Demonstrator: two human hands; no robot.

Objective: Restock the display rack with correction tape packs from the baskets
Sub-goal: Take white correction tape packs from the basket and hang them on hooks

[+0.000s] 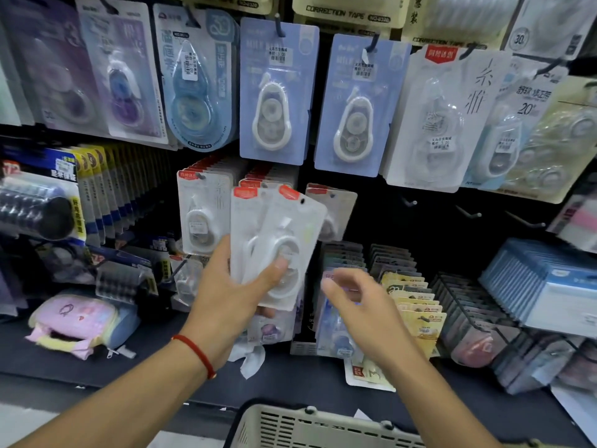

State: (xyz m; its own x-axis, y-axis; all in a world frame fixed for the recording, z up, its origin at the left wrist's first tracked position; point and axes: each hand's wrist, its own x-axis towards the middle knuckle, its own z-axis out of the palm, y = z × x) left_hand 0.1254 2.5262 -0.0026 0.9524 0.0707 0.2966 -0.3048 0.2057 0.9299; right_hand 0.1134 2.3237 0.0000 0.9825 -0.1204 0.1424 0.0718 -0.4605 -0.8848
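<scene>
I had the left hand [232, 286] up in front of the rack's lower row, gripping a small fan of white correction tape packs [277, 240], at least two, prob more behind. Thumb lay across the front blister and the fingers curled round the back, so the stack stayed squared w/ the red header tabs and hang holes pointing up, the way they need to face to go on a peg. My read: that hand served as the magazine, the other as the feeder.

The right hand [361, 305] sat just beside the packs, to their right, holding nothing. Fingers were loosely bent and apart, blurred, so the exact finger pose I couldn't tell. I judged it was placed to peel the top pack off the fan.

Matching white packs [202, 215] already hung on the hooks directly behind the held stack, w/ one more [332, 215] to the right. Further right several bare pegs [468, 212] stuck out of the dark backboard, prob the slots to fill. The basket [323, 428] stood at the bottom edge, close under both arms, its contents not in view. A pink pouch [74, 321] lay on the shelf near its left end.
</scene>
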